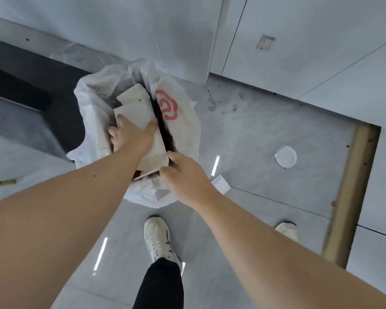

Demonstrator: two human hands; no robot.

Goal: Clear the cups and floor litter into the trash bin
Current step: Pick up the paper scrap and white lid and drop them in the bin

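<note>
A trash bin lined with a white plastic bag [183, 128] bearing a red logo stands on the grey floor in front of me. A pale cardboard box [136, 105] sticks out of its mouth. My left hand [129, 137] presses flat on the box, fingers spread over its near end. My right hand [183, 172] grips the near edge of the cardboard at the bin's rim. A white round cup lid [286, 156] lies on the floor to the right. A small white piece of litter [221, 184] lies just right of the bin, beside my right wrist.
My two shoes [157, 238] stand just behind the bin. A dark counter base [20, 85] is at the left, white cabinet panels [299, 52] at the back. A wooden strip [352, 192] runs along the floor at the right. Small dirt spots [212, 103] mark the floor.
</note>
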